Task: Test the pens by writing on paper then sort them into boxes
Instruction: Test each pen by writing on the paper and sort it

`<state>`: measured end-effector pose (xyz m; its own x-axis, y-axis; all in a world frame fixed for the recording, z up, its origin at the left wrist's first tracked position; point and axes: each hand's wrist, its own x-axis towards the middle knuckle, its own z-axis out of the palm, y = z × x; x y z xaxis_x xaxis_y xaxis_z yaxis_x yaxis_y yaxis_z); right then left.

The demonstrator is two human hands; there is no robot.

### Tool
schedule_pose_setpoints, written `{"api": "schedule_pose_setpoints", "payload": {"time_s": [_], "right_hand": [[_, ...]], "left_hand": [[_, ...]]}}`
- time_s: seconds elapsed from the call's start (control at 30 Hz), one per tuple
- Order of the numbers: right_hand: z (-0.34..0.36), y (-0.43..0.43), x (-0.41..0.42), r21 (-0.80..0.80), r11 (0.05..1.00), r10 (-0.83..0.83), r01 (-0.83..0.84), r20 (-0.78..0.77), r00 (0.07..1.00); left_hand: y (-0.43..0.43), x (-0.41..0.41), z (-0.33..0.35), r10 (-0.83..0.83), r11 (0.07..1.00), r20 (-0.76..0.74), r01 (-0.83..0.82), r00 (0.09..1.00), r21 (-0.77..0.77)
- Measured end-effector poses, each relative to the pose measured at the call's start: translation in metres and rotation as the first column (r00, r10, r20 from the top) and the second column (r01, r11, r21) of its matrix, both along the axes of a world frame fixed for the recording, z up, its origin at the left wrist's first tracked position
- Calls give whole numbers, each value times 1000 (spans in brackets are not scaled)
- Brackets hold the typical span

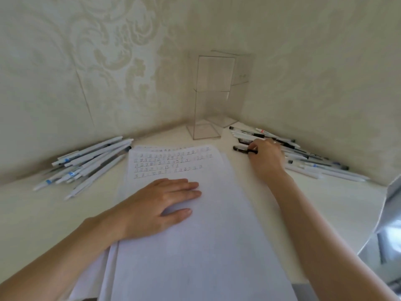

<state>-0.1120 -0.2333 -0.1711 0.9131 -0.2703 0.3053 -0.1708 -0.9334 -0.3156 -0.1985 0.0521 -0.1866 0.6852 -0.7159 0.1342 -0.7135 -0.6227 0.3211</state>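
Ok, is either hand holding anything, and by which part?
The right hand pinches a black pen at its right end. The left hand lies flat on the paper, holding nothing.

**Pen Gripped at Right Pile, Paper Held Flat**

A stack of paper (195,246) is laid along the middle of a pale table (32,218), and rows of handwritten characters are seen near its far edge. The left hand (160,205) is pressed flat on the top sheet, fingers straight. The right hand (267,157) is stretched out to the right pile of pens (314,161), where a black pen (242,149) is pinched by curled fingertips. A left pile of white pens (86,164) is spread beside the paper. Two tall clear boxes, the front box (213,94) and the rear box (244,83), are stood upright in the corner against patterned wallpaper (108,61).
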Motion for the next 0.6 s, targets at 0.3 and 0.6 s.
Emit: {"api": "schedule_pose_setpoints", "payload": {"time_s": [0.3, 0.6], "right_hand": [[10, 23, -6, -16, 931, 335, -364, 433, 837], [-2, 102, -44, 34, 516, 844, -856, 149, 515]], "left_hand": [[2, -2, 1, 234, 941, 220, -164, 947, -295], [7, 4, 6, 533, 824, 235, -435, 813, -365]]}}
